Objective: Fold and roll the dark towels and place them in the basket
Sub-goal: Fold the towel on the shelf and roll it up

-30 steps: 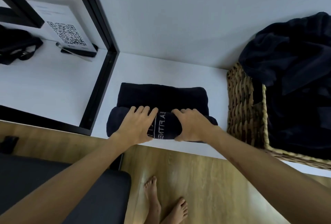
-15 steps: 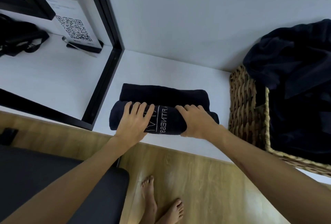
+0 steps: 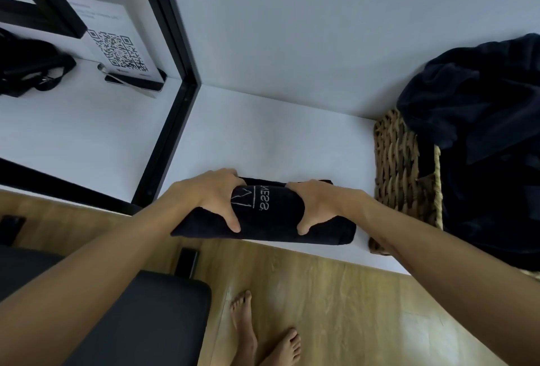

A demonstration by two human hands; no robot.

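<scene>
At the front edge of the white counter (image 3: 263,131), the left hand (image 3: 210,196) and right hand (image 3: 315,205) each keep a closed grip on the rolled dark towel with pale lettering (image 3: 268,219), thumbs on its near side, fingers over the top. To carry it well, keep both grips firm so the roll stays tight, then move it level toward the woven wicker basket (image 3: 400,167) to the right, already heaped with loose dark towels (image 3: 482,131).
</scene>
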